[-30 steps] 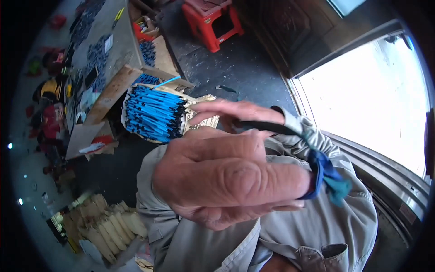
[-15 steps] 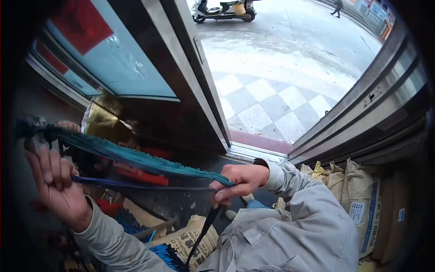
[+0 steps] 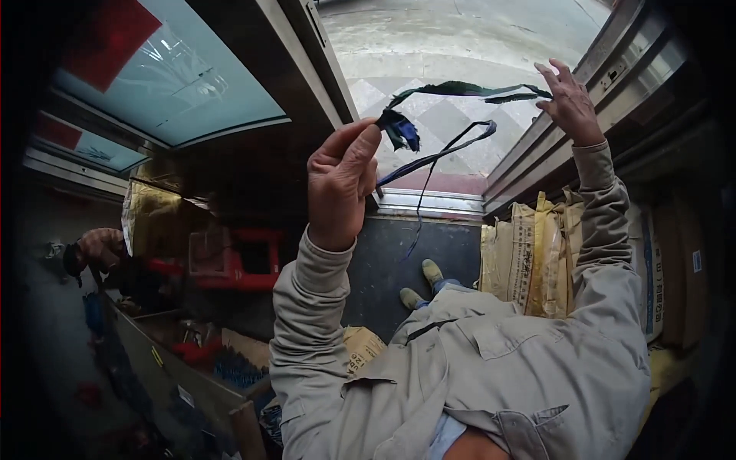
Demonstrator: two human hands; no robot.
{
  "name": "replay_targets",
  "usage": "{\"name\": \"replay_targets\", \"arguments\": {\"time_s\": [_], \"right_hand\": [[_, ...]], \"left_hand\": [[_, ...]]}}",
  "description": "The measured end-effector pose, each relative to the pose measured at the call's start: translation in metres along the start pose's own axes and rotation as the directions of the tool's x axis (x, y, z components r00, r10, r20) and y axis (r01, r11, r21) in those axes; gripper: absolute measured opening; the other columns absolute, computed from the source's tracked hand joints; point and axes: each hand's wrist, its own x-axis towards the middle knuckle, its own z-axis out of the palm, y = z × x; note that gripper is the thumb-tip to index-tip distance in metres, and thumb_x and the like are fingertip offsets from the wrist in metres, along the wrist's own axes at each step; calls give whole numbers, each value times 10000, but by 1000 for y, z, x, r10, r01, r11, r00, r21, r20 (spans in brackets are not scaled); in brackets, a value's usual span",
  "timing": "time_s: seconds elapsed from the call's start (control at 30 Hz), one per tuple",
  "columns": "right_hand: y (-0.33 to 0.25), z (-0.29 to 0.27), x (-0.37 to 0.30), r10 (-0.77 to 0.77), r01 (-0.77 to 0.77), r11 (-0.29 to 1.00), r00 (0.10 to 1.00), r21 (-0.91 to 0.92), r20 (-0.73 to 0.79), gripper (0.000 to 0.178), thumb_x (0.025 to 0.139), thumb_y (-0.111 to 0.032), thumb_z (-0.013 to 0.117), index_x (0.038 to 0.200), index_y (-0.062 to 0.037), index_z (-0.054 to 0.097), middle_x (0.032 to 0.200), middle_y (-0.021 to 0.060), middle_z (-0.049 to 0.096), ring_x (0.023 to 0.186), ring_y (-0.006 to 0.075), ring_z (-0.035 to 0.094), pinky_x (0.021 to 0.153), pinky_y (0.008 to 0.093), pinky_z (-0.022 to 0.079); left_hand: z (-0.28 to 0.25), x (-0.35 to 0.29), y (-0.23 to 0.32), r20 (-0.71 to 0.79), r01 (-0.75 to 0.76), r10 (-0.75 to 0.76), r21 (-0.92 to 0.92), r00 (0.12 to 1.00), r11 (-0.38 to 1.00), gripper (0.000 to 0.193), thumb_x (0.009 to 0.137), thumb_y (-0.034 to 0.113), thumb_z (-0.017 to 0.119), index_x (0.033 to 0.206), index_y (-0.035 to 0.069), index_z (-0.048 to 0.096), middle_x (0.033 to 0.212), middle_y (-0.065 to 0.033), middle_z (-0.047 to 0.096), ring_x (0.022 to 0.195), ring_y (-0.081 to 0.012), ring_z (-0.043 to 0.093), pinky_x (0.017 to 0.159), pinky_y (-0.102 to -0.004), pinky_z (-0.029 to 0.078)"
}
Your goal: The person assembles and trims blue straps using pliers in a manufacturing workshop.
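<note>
My left hand is raised before the doorway, thumb and finger pinched on a bunched end of a frayed dark green and blue fabric strip. A thinner dark blue length loops out from beside the same hand, its thin tail hanging down. Farther right and higher, my right hand has its fingers spread. The green strip's far end reaches its fingertips; whether it touches them I cannot tell. Between the two hands the strip sags loosely in the air.
Paper sacks stand against the right wall by the door frame. To the left are a red plastic object, a wooden-edged bin and a person bending over. A glass door panel hangs at upper left.
Both hands have risen; the left moved right, the right moved up and right. The strips, taut between them before, now hang slack. My right hand's fingers have opened from a pinch.
</note>
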Motion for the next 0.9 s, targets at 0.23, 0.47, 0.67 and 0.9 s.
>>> {"name": "replay_targets", "arguments": {"time_s": [0.23,0.47,0.67,0.9], "right_hand": [[-130,1,-91,103,-407,-53,906,912,411,225,906,-165,611,1029,23,630,907,61,630,780,111,601,685,228,494],[-154,15,-76,139,-528,-96,832,844,537,185,946,-142,547,975,21,629,829,32,611,691,63,564,613,196,473],[-96,45,-55,118,-570,-58,811,820,572,174,954,-154,534,951,7,599,782,-8,579,643,44,536,570,184,447],[-25,81,-23,27,-594,-263,783,760,621,196,972,-191,502,976,-5,564,737,-17,546,609,40,508,542,185,430]], "left_hand": [[3,-30,-69,-14,252,-252,80,968,964,186,903,117,615,1060,30,662,595,92,486,474,18,299,420,-184,197],[24,-15,-104,-94,264,-249,198,964,944,137,893,86,612,998,11,658,708,61,552,538,13,360,465,-167,245],[33,42,-132,-115,338,-318,299,941,892,88,889,85,621,928,10,644,777,37,583,647,-7,472,565,-161,365],[74,116,-166,-133,394,-374,207,918,895,105,861,80,659,928,4,632,800,22,605,715,-36,539,655,-173,437]]}}
